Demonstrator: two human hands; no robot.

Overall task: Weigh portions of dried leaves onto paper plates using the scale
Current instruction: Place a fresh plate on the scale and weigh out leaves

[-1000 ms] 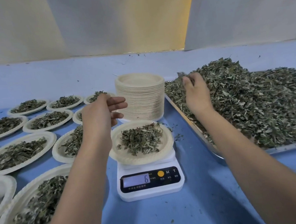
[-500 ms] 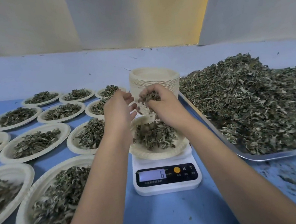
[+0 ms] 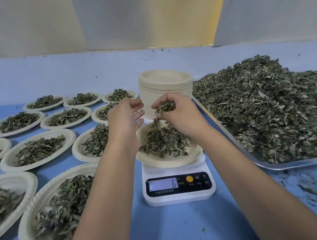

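The right hand (image 3: 181, 117) has come from the silver metal tray (image 3: 295, 164) to above the round cream paper plate (image 3: 194, 153) on the white digital scale (image 3: 179, 197), fingers curled round a clump of dried green leaves (image 3: 165, 107). The left hand (image 3: 123, 119) hovers beside it, fingers loosely spread, before the plate stack (image 3: 166, 88).

Both your bare forearms reach forward from the lower edge and draw together, hands just apart. Your left hand (image 3: 124, 121) stands on edge, palm turned inward, fingers loosely extended and holding nothing. Your right hand (image 3: 181, 117) faces it, fingers and thumb curled round a clump of dried leaves (image 3: 165, 107).
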